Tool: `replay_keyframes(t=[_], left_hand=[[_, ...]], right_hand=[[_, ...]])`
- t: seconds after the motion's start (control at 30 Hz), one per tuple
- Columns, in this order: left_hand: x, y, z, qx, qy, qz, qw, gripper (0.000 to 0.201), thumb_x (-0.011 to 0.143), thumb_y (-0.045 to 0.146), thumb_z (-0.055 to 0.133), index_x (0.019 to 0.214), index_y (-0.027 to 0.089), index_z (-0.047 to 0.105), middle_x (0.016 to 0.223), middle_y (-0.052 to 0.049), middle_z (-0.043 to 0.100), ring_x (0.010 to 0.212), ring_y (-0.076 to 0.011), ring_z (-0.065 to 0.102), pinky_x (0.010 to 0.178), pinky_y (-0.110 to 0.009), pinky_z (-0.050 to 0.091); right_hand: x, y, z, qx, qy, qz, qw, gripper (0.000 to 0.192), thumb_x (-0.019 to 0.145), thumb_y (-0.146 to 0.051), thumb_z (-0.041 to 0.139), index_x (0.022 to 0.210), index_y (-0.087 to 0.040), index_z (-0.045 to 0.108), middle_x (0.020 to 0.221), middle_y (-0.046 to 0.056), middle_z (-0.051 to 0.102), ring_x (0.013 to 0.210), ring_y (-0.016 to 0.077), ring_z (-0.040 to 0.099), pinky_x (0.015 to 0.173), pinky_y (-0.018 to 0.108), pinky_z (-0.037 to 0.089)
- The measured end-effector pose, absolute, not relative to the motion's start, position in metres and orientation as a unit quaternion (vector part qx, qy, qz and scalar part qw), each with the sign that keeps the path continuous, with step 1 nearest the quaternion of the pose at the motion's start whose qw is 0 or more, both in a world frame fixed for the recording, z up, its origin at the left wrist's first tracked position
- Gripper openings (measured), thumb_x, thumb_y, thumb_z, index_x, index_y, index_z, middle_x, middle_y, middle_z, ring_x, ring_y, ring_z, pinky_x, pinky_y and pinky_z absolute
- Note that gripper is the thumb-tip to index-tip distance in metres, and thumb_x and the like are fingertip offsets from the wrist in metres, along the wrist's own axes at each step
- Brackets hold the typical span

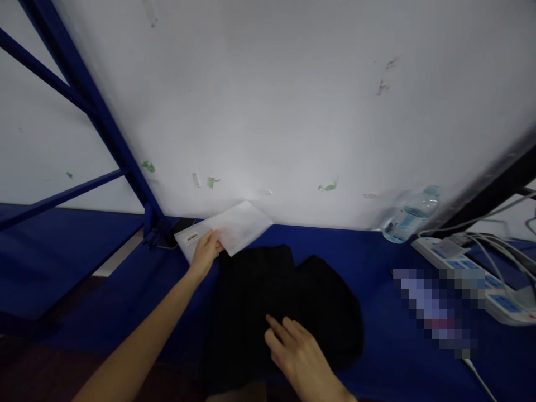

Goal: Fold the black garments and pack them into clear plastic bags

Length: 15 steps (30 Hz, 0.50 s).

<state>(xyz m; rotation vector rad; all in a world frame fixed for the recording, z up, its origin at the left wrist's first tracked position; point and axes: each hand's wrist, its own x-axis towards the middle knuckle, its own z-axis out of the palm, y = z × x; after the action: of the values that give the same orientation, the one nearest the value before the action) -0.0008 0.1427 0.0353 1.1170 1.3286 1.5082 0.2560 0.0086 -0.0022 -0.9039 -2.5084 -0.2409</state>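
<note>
We see our left hand (206, 249) stretched out to the far edge of the blue table (377, 251), its fingers closed in a pinch on the near edge of a white plastic bag (234, 226) that lies flat against the foot of the white wall (293, 111); the bag carries a small label (191, 238) near its left corner and looks empty and unopened as far as we can tell. Our right hand (299, 352) rests nearer to us with its fingers loosely spread and the index finger extended, touching the black garment (276, 301), which lies bunched and unfolded in the middle of the table, just beside the bag and partly touching its lower edge. Judging from how things lie, the work is at an early stage: the bag is gripped but nothing is inside it, and the garment is neither folded nor lifted. To the right, well apart from both hands, a water bottle (408, 218) lies on its side by the wall, and a white power strip (469, 268) with cables sits beyond a blurred patch. A blue metal frame (104, 123) rises at the left, and a dark flat object near its foot is too hidden to identify.
</note>
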Motion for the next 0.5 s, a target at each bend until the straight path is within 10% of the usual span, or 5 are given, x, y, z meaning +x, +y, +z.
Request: replay_keyframes(t=[0.23,0.4,0.5], left_hand=[[-0.086,0.142,0.037,0.418,0.643,0.554,0.322,0.022,0.074,0.033,0.058,0.082,0.013,0.058,0.074,-0.008,0.067,0.08,-0.0261,0.066,0.073,-0.038,0.053],[-0.079,0.121,0.033,0.449,0.7,0.526,0.178,0.039,0.074,0.024,0.06,0.11,0.013,0.051,0.112,-0.014,0.06,0.115,-0.0328,0.051,0.097,-0.048,0.04],[-0.034,0.099,0.021,0.596,0.66,0.438,0.128,0.03,0.081,0.023,0.052,0.11,0.015,0.053,0.111,-0.012,0.06,0.109,-0.0293,0.054,0.098,-0.047,0.038]], right_hand=[[0.254,0.002,-0.003,-0.38,-0.894,0.014,0.235,0.022,0.079,-0.016,0.061,0.1,-0.019,0.059,0.105,0.006,0.07,0.087,0.0225,0.067,0.08,0.038,0.056],[0.234,-0.005,0.004,-0.418,-0.855,-0.013,0.308,0.06,0.076,-0.053,0.067,0.119,-0.014,0.056,0.11,0.013,0.068,0.096,0.0306,0.065,0.085,0.045,0.054],[0.216,-0.003,0.004,-0.44,-0.846,-0.021,0.301,0.045,0.079,-0.038,0.067,0.116,-0.014,0.058,0.106,0.012,0.068,0.096,0.031,0.065,0.084,0.045,0.054]])
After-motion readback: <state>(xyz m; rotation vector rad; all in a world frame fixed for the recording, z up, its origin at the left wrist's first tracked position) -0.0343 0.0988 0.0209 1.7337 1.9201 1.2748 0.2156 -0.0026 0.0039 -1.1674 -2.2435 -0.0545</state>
